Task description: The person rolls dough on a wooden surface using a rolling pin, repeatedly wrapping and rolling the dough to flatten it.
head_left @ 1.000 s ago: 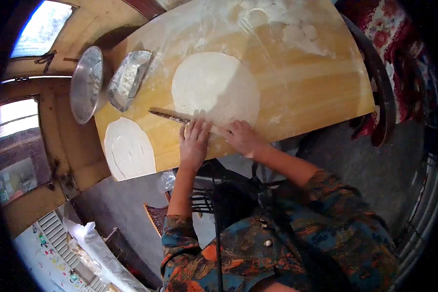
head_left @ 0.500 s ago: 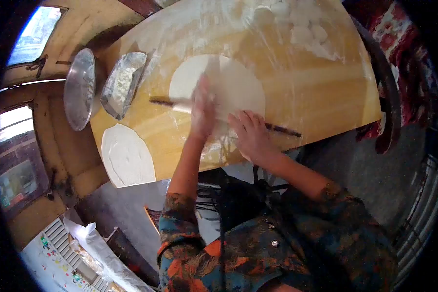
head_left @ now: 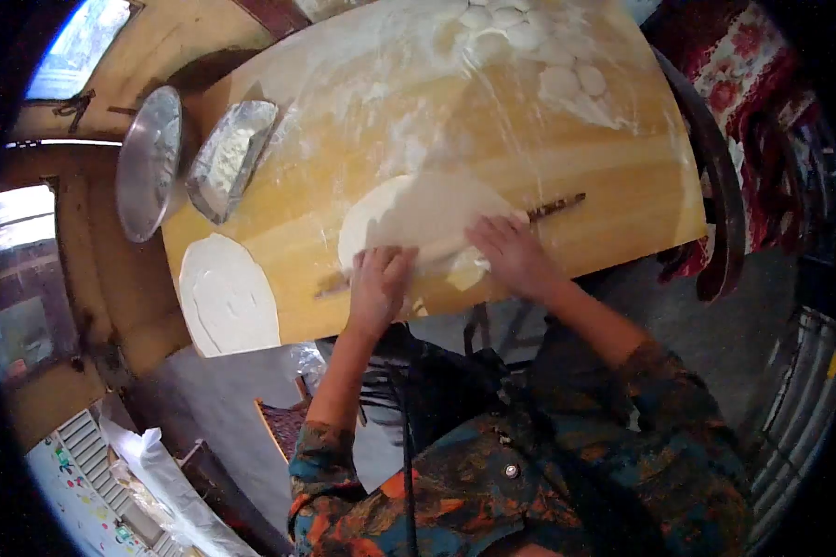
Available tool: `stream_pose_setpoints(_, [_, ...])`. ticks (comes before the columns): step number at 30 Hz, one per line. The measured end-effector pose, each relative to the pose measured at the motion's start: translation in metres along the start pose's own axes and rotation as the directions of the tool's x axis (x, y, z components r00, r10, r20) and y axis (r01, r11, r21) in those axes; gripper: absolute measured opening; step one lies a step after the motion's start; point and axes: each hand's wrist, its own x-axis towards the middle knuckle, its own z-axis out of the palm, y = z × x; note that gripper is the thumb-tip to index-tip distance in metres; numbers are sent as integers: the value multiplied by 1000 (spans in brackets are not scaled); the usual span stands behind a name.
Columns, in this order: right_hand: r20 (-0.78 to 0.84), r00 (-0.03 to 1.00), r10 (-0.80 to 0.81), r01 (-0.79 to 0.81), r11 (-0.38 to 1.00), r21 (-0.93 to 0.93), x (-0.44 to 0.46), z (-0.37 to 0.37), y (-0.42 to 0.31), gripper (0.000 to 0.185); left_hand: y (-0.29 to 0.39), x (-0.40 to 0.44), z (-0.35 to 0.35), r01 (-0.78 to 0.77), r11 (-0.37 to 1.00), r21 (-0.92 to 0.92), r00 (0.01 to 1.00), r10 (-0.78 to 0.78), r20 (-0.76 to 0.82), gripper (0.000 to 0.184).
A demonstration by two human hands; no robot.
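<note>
A wide sheet of dough lies on the floured wooden board. Across its near edge runs a thin rolling pin, tilted up to the right, its dark ends sticking out. My left hand curls over the pin's left part, near the board's front edge. Farther right, my right hand rests closed over it, fingers bent onto the dough. The pin's middle looks pale, and a small dough flap shows beside it; I cannot tell how much dough is wrapped round it.
A second dough sheet lies at the board's left corner. Behind it stand an angular metal container of flour and a round metal bowl. Several small dough pieces sit at the far side of the wooden board.
My left hand has come down toward me and sideways, away from the right hand. The pin's right end has swung up and its left end down. The dough sheet's visible part looks shallower.
</note>
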Motion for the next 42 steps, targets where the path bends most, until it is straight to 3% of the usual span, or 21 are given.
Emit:
stream_pose_setpoints(1, [-20,996,88,-87,996,30,13,-7,-3,56,6,7,-6,36,978,203,998,-47,48,38])
stream_pose_setpoints(3, [-75,963,259,-253,964,79,53,-16,0,64,9,19,-17,95,977,188,993,-80,-84,44])
stream_pose_setpoints(4, [5,972,236,-235,969,72,55,-23,-2,66,7,23,-20,121,976,180,984,-95,-149,47])
stream_pose_setpoints(6, [168,968,184,-196,979,61,57,-32,-7,70,-5,8,-8,203,952,228,979,-197,-48,60])
stream_pose_setpoints(9, [184,975,121,-122,993,-10,60,-8,11,67,-12,17,0,288,924,252,954,-300,9,70])
stream_pose_setpoints(12, [-13,975,222,-222,972,-82,135,-1,34,66,-50,71,-2,328,868,372,941,-267,-206,69])
stream_pose_setpoints(15, [-179,937,301,-324,938,-121,187,6,58,64,-83,115,-11,449,829,334,886,-366,-284,70])
stream_pose_setpoints(18, [70,994,86,-70,977,-202,131,-1,54,56,-59,69,-9,337,872,356,942,-311,-129,69])
stream_pose_setpoints(20, [241,968,69,-95,991,98,79,-25,31,53,-28,18,-5,317,887,337,938,-345,25,67])
stream_pose_setpoints(23, [311,949,60,-88,993,76,69,-5,33,52,-20,23,-16,341,888,310,913,-391,117,65])
stream_pose_setpoints(25, [14,997,81,-75,964,-256,145,14,68,46,-94,69,-13,251,848,468,966,-190,-173,60])
stream_pose_setpoints(27, [-212,947,240,-273,952,-142,226,11,119,48,-136,135,-40,433,895,106,878,-393,-274,54])
stream_pose_setpoints(30, [-129,981,147,-165,977,-138,237,-22,141,52,-140,146,-70,411,907,91,903,-391,-179,51])
stream_pose_setpoints(33, [-60,983,172,-178,979,-101,226,-12,161,55,-156,133,-57,469,798,379,872,-351,-340,48])
stream_pose_setpoints(36, [-138,983,117,-138,978,-155,207,-8,163,40,-154,122,-54,464,801,377,865,-318,-388,46])
stream_pose_setpoints(39, [-4,976,217,-215,964,-155,177,-16,143,54,-135,89,-49,478,796,371,869,-368,-330,47])
stream_pose_setpoints(42, [73,966,249,-231,953,-196,126,-20,116,56,-106,44,-41,471,804,363,877,-384,-289,47])
